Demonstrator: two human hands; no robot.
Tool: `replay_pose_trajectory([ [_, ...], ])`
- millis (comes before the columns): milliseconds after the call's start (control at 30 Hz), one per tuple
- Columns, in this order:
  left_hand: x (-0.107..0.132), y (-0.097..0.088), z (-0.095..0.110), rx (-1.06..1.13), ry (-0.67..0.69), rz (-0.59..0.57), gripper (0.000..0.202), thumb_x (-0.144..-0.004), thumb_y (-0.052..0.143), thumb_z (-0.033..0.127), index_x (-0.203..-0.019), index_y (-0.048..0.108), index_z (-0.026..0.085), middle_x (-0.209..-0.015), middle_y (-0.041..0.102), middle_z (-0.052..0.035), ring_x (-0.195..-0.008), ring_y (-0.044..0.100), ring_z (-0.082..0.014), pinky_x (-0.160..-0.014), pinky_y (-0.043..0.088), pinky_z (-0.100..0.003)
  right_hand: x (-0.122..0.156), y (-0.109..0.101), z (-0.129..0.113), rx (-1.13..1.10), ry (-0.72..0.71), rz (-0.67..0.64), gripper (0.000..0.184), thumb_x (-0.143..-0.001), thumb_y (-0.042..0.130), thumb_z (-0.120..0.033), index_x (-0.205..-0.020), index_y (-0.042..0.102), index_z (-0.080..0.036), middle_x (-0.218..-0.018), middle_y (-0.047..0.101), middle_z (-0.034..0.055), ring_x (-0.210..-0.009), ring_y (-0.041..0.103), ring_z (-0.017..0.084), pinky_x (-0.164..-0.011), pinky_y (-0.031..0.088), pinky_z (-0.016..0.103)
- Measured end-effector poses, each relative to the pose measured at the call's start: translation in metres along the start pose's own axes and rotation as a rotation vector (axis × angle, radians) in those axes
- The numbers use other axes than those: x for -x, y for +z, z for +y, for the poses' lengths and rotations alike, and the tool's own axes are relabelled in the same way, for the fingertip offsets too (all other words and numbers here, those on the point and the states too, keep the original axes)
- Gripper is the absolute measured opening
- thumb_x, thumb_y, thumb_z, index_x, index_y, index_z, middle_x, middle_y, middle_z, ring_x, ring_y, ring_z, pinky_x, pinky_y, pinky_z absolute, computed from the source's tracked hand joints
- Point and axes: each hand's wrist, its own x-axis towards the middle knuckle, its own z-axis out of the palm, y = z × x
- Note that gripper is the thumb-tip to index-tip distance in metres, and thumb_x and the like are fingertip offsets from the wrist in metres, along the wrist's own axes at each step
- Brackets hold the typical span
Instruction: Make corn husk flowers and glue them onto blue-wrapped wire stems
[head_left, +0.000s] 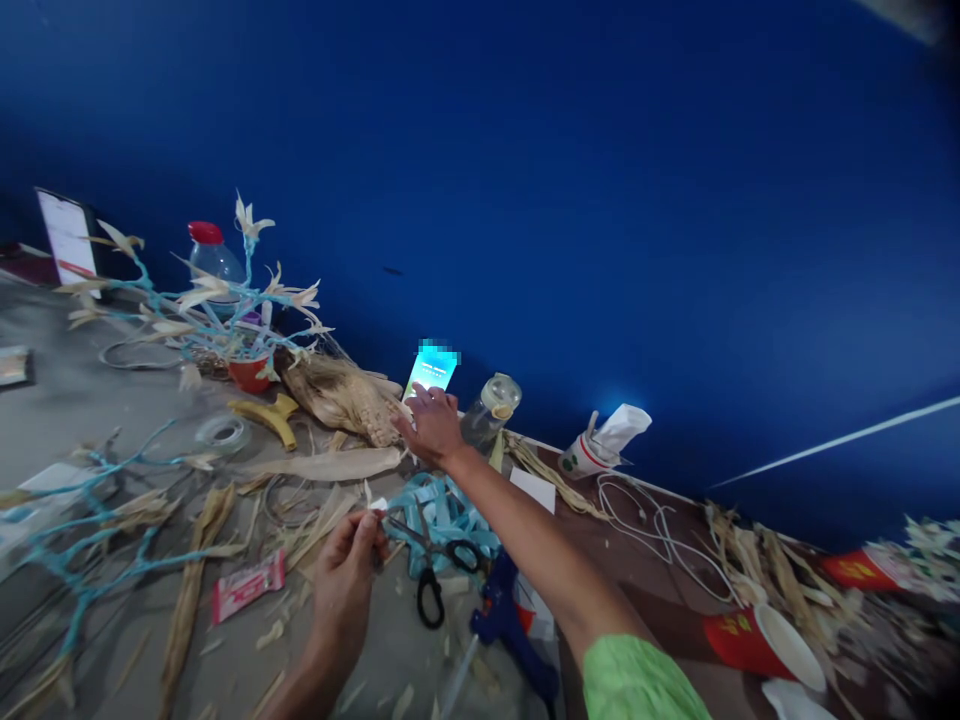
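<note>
My left hand [346, 560] is closed in a pinch around a small white piece [379, 505] with a pale pointed tip; its exact kind I cannot make out. Reaching forward, my right hand [431, 425] has its fingers stretched onto the lit screen of a phone [437, 364] leaning against the blue wall. Black-handled scissors [429, 550] lie below it, partly over a heap of light-blue ribbon [450, 505]. A blue glue gun [510, 630] lies under my right forearm. Dried corn husks [330, 395] are bundled left of the phone.
Blue-wrapped branches with husk flowers [247, 290] stand in a red pot [250, 373]; another such branch [82, 560] lies at left. A clear jar [491, 405], yellow tool [270, 415], tape roll [223, 433], pink packet [249, 585], white cable [667, 530] and red paper cup [757, 640] lie around.
</note>
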Motion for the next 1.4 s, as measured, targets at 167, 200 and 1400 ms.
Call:
replay_pose_trajectory([
  [167, -0.001, -0.001, -0.002, -0.021, 0.022, -0.019, 0.036, -0.072, 0.062, 0.051, -0.078, 0.06, 0.016, -0.057, 0.051, 0.0026, -0.055, 0.043, -0.0103, -0.052, 0.034, -0.021, 0.019, -0.002, 0.001, -0.025, -0.038, -0.04, 0.046, -0.091, 0.034, -0.052, -0.111, 0.058, -0.02, -0.136, 0.048, 0.0081, -0.117, 0.038, 0.027, -0.092, 0.028, 0.043],
  [200, -0.001, 0.0, -0.002, -0.023, 0.026, -0.024, 0.036, -0.072, 0.063, 0.052, -0.077, 0.06, 0.016, -0.056, 0.05, 0.0026, -0.054, 0.043, -0.0104, -0.052, 0.034, -0.021, 0.024, -0.002, 0.003, -0.031, -0.04, -0.056, 0.045, -0.091, 0.034, -0.052, -0.11, 0.058, -0.02, -0.135, 0.049, 0.0076, -0.116, 0.039, 0.027, -0.093, 0.027, 0.043],
  [1400, -0.001, -0.001, -0.005, -0.067, 0.05, -0.042, 0.036, -0.073, 0.061, 0.051, -0.078, 0.06, 0.016, -0.056, 0.049, 0.0022, -0.054, 0.043, -0.0111, -0.051, 0.033, -0.022, 0.036, -0.004, 0.013, -0.054, 0.008, -0.067, 0.049, -0.089, 0.037, -0.052, -0.12, 0.053, -0.017, -0.137, 0.047, 0.0091, -0.119, 0.037, 0.028, -0.094, 0.026, 0.044],
])
